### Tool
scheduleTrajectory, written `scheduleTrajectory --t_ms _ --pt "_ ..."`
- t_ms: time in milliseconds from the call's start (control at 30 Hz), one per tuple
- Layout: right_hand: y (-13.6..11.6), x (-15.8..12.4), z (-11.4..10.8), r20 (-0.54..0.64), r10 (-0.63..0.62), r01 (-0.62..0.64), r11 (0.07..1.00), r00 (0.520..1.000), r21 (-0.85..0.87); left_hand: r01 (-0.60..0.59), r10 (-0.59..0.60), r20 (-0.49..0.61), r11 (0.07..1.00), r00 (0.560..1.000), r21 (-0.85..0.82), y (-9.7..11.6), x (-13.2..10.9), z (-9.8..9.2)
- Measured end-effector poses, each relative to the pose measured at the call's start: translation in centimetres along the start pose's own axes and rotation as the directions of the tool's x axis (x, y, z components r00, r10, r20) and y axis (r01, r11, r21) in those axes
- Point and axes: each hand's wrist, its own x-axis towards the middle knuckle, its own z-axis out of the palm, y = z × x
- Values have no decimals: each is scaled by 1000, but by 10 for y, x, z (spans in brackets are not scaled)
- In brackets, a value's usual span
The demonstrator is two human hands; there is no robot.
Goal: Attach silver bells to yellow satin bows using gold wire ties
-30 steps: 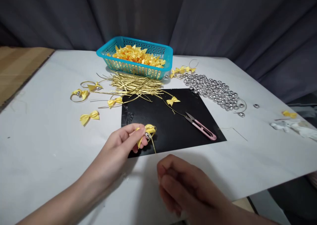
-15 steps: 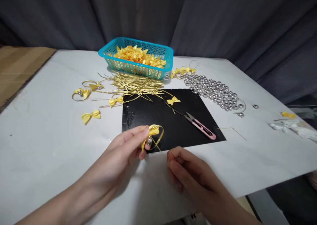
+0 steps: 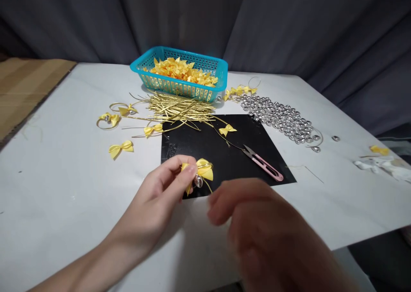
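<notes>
Yellow satiny ribbon bow [image 3: 206,172], shiny silver bead [image 3: 198,181] and thin gold cord [image 3: 208,185]: my left hand [image 3: 162,189] pinches the bow, thumb over fingers, above the near part of the flat black mat [image 3: 192,144], probably to steady all three. Right hand [image 3: 250,215] blurred beside the cord's end; cannot tell whether it grips. Pink-handled metal snips [image 3: 260,161] lie on the mat, presumably for easy reach.

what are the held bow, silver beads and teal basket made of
Held bow: probably satin ribbon, from its soft sheen and folds. Silver beads: mirror-bright, metal or metallic-coated plastic; the look leaves it open. Teal basket: likely moulded plastic, slightly glossy, with perforated walls.
</notes>
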Motion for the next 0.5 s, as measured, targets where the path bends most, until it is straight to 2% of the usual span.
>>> scheduleTrajectory --t_ms 133,233,400,500 --pt "14 11 17 -12 119 -115 981 993 159 -39 45 95 997 994 -64 0 1 0" --pt "21 15 23 -3 139 -134 962 990 239 -22 38 151 994 988 -107 -2 1 1" --pt "23 11 22 -2 118 -115 969 993 218 64 -42 157 989 987 -137 -4 1 1" --pt "22 9 20 -4 161 -159 975 987 154 86 -63 151 985 987 -149 -5 0 -1"
